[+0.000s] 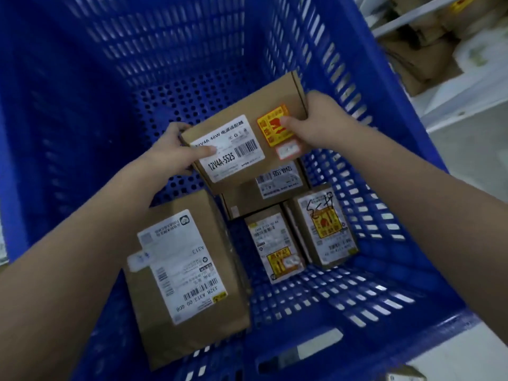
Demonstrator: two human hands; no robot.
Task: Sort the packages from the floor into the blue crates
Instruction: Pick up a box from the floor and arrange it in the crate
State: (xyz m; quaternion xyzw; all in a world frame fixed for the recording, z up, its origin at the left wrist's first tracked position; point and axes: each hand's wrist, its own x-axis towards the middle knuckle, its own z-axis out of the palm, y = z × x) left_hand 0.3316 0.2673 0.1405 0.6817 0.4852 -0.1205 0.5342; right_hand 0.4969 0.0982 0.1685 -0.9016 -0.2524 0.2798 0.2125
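Brown big parcel [189, 273]: nearest, lying flat in the crate's near-left corner, label up.
Two small boxes [299, 237]: side by side right of it, packed close, probably to save room.
Lower box [264, 193]: behind them, mostly covered.
Held box [244, 138]: above the lower box, tilted, likely about to be stacked on it.
Left hand [176, 152]: grip pinching the box's left edge.
Right hand [316, 125]: grip clasping its right end, thumb on the yellow sticker [275, 125].
Blue crate [165, 50]: slotted walls surround everything.
Shelves [439, 50]: far right, holding cartons.
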